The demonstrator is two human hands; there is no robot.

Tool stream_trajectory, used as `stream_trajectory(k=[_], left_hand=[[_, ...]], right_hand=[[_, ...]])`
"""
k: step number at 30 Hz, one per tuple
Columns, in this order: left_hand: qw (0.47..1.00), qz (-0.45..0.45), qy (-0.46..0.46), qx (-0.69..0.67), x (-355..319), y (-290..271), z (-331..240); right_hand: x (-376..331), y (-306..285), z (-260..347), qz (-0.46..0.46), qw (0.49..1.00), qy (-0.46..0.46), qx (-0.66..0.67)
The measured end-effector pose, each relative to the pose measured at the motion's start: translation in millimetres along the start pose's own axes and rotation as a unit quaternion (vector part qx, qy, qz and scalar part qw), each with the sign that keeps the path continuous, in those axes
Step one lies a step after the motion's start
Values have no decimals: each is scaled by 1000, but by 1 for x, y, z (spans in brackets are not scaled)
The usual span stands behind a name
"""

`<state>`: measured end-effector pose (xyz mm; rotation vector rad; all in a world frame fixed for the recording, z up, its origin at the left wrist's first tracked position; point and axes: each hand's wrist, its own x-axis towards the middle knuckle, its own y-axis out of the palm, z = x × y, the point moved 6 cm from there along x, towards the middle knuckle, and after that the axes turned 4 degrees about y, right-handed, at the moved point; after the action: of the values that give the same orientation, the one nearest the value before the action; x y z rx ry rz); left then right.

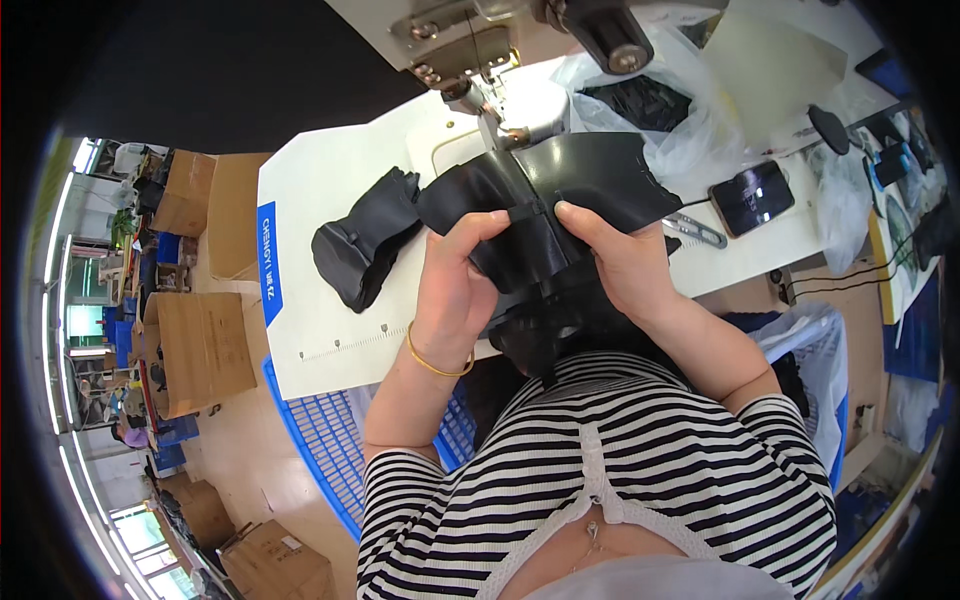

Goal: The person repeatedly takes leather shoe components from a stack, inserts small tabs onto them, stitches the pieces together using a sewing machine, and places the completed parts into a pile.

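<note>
Between my two hands is a black, glossy leather-like piece (pixel 590 165) with a seam down its middle and a small strap across the seam. My left hand (pixel 462 265) grips its left part, thumb on top beside the strap. My right hand (pixel 628 258) grips the right side, its thumb also near the strap. The fingers of both hands are mostly hidden under the piece. Just beyond it stands the sewing machine's needle and presser foot area (pixel 500 125). More black material (pixel 545 330) hangs between my hands and my lap. Another folded black piece (pixel 367 240) lies on the table to the left.
The white sewing table (pixel 300 330) carries a dark phone (pixel 752 198), metal thread snips (pixel 697 230) and a clear plastic bag (pixel 690 130) holding black material. Below the table edge is a blue plastic basket (pixel 325 440). Cardboard boxes (pixel 200 350) stand on the floor at left.
</note>
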<state>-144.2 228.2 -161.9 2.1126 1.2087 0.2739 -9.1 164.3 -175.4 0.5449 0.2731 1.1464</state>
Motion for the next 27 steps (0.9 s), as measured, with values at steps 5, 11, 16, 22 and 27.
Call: stream_trajectory(k=[5,11,16,22,27], left_hand=[[1000,3,-4,28,-9,6,5],[996,7,49,79,-10,8,4],[990,3,79,116,-11,9,2],[984,-6,129,126,-13,9,3],[984,-5,123,132,-14,10,4]], right_hand=[[-9,1,2,37,997,-7,-70],[-16,2,3,42,995,-13,-85],[-19,3,3,47,995,-32,-83],[-19,3,0,44,993,-13,-107],[-22,4,3,29,995,-20,-96]])
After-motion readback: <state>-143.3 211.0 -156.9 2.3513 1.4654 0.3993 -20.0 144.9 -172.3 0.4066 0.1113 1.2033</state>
